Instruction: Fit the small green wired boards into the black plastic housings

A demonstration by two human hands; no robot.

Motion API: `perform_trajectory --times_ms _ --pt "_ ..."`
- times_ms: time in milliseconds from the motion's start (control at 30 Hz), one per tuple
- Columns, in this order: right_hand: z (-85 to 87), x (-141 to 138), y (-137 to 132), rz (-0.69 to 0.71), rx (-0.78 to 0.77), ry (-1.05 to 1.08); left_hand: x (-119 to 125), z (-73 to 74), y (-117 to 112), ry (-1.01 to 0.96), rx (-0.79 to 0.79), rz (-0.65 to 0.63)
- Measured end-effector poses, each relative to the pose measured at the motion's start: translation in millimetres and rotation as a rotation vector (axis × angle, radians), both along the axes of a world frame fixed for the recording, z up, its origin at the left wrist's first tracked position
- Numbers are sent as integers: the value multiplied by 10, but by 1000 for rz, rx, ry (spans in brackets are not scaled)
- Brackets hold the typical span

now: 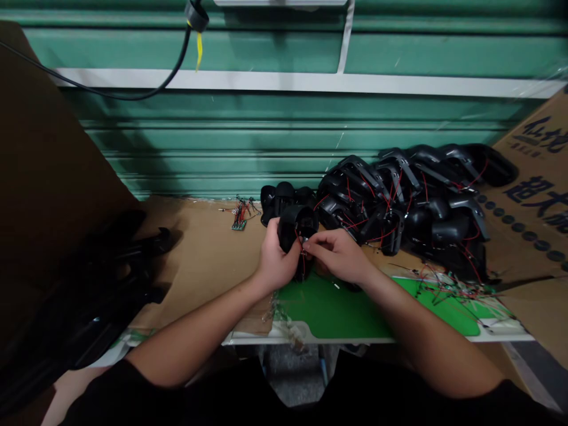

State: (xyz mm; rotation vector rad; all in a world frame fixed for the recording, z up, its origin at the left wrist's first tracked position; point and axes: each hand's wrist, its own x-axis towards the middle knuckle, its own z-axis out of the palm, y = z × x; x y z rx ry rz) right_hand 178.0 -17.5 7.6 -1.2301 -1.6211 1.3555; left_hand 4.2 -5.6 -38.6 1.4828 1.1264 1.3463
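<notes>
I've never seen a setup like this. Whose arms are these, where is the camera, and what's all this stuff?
No robot here: these are a person's own bare hands, seen by a camera worn on the head, looking forward and down. The left hand holds a black housing; the right hand has its fingertips at red wires in its opening, too small to make out exactly. Below is a green mat. Left of it, a small circuit board lies on cardboard; to the right are piled black housings and tangled wires.
</notes>
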Motion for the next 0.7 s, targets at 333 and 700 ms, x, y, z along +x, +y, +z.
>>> perform_trajectory --times_ms 333,700 --pt "42 19 -1 12 16 -103 -10 -20 -3 69 9 -12" --pt "24 111 41 -30 247 -292 -37 27 36 26 -55 -61"
